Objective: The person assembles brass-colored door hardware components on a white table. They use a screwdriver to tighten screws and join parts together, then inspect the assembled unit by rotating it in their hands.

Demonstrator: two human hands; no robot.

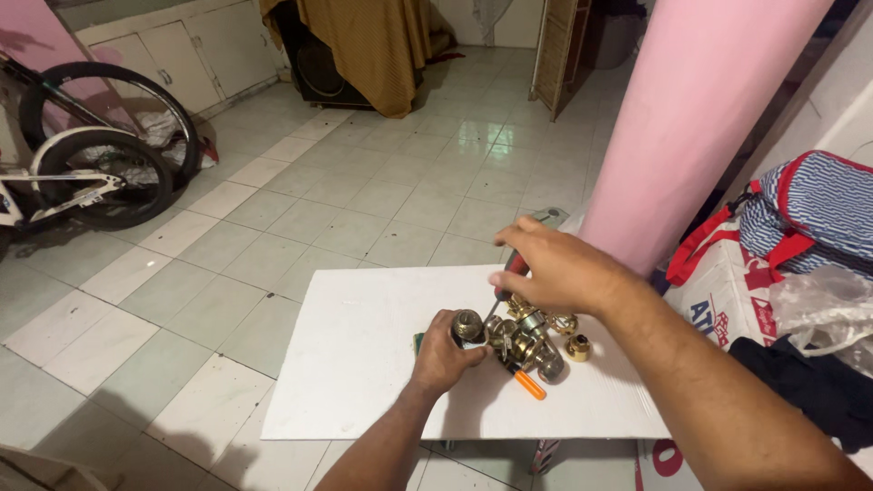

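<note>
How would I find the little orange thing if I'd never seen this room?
Look at the white board lying on the tiled floor, beside the big pink pillar. On it is a heap of brass door-knob parts between the person's two hands. The orange handle pokes out of the heap's near edge, the only bright orange thing among the shiny metal.

— What colours lie on the white board (pixel 364 364)?
— Brass-gold lock parts (pixel 532 336), an orange handle (pixel 530 385), a red screwdriver grip (pixel 516 265).
— And around it?
— A pink pillar (pixel 700 118), a blue-striped bag (pixel 818 209) trimmed red, pale tiles (pixel 364 191).
</note>
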